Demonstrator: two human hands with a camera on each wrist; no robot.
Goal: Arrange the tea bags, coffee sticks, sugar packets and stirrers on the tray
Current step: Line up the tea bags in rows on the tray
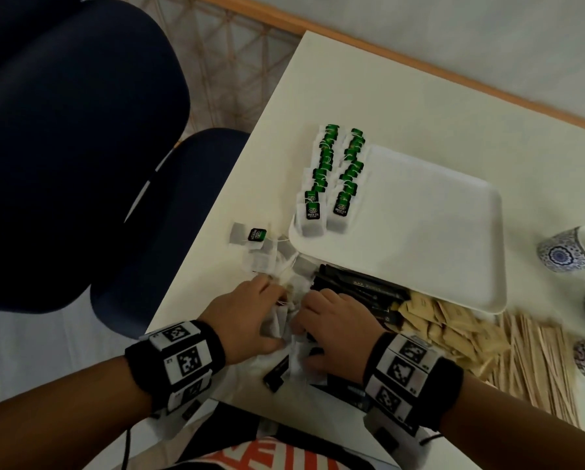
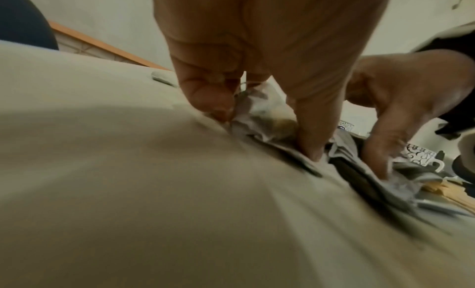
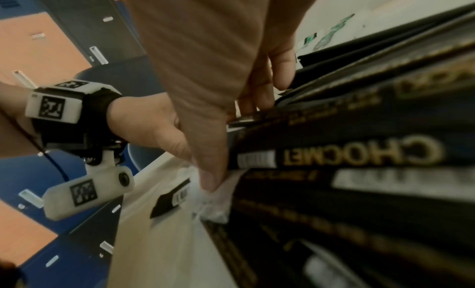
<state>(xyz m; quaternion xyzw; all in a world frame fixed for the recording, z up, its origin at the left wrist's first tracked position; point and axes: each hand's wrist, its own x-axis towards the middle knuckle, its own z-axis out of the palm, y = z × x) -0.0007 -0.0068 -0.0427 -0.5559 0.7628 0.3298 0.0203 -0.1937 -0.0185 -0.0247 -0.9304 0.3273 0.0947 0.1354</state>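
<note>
A white tray (image 1: 430, 228) lies on the table, with two rows of green-tagged tea bags (image 1: 331, 178) along its left side. Loose tea bags (image 1: 264, 256) are heaped near the table's front left corner. My left hand (image 1: 277, 310) pinches a crumpled bunch of tea bags (image 2: 259, 113) between thumb (image 2: 213, 101) and finger. My right hand (image 1: 304, 322) is beside it, its thumb (image 3: 210, 178) and curled fingers gripping white tea bags (image 3: 218, 203) at the edge of the black coffee sticks (image 1: 362, 290). Brown sugar packets (image 1: 447, 330) and wooden stirrers (image 1: 535, 364) lie to the right.
Blue-patterned cups (image 1: 566, 252) stand at the table's right edge. A dark blue chair (image 1: 80, 147) is on the left, close to the table corner. One coffee stick (image 1: 277, 371) lies apart near the front edge, between my wrists.
</note>
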